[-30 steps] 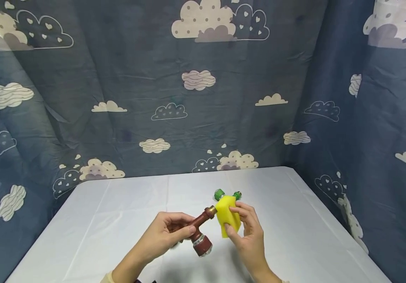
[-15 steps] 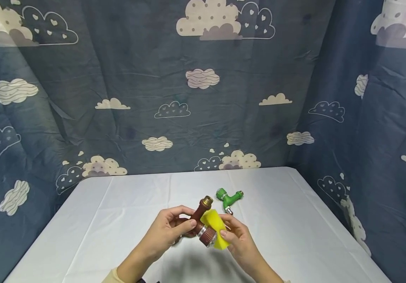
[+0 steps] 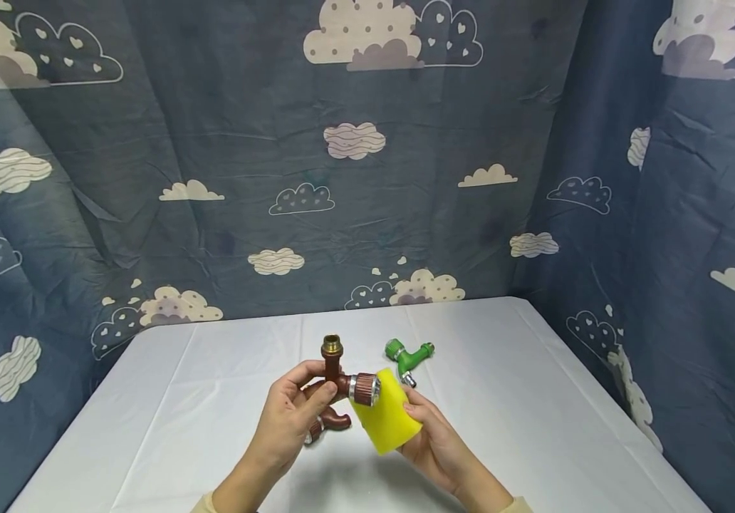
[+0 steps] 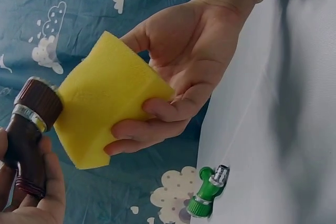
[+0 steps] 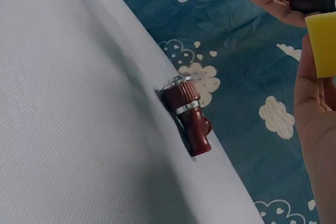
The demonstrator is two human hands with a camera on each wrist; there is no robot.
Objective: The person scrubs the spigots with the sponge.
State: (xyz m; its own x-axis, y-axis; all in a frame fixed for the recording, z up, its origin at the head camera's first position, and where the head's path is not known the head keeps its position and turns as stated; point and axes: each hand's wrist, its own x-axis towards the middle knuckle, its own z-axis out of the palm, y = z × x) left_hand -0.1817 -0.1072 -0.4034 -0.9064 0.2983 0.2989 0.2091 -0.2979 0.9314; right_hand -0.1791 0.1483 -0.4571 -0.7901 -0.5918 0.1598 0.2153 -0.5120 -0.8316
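Observation:
My left hand (image 3: 285, 413) grips a dark brown tap (image 3: 345, 385) above the table, thumb across its body. The tap's brass threaded end points up and its ridged knob faces right. A yellow sponge (image 3: 387, 417) is pinched in my right hand (image 3: 436, 445), its upper edge right at the knob. In the left wrist view the sponge (image 4: 105, 98) meets the knob's end, with the right-hand fingers (image 4: 144, 129) curled over its side. The right wrist view shows only part of the sponge (image 5: 323, 45). Some of the tap is hidden behind my left fingers.
A second brown tap (image 3: 337, 421) lies on the white-covered table (image 3: 214, 413), just beyond my left hand and partly hidden by it. Farther back lies a green tap (image 3: 414, 358). Dark blue cloud-patterned curtains (image 3: 226, 235) enclose the table's back and sides.
The brown tap has turned in my left hand: its threaded end now points up and its knob right. The sponge has moved down and left from the threaded end to the knob.

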